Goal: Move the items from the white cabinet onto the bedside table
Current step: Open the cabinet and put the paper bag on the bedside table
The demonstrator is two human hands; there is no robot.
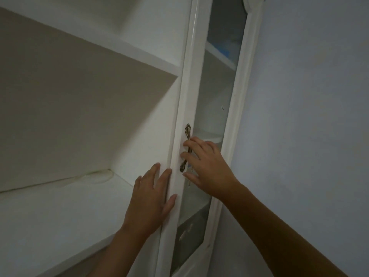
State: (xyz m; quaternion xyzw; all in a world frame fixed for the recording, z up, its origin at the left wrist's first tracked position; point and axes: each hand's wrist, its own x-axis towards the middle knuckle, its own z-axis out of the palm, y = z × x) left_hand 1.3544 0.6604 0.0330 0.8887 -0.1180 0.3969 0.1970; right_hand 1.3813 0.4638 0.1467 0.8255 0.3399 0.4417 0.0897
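A white cabinet (139, 56) fills the left and middle of the head view, with open shelves on the left. Its narrow glass-panelled door (217, 100) stands in the middle, seen almost edge-on. A metal handle (186, 148) runs down the door frame. My right hand (207, 166) has its fingers curled round that handle. My left hand (149, 198) lies flat with straight fingers against the door's white edge, just below and left of the handle. A blue item (227, 47) shows dimly on an upper shelf behind the glass.
The lower open shelf (60, 212) stretches to the left of my left hand. A pale blue wall (309, 116) stands to the right of the door. The bedside table is out of view.
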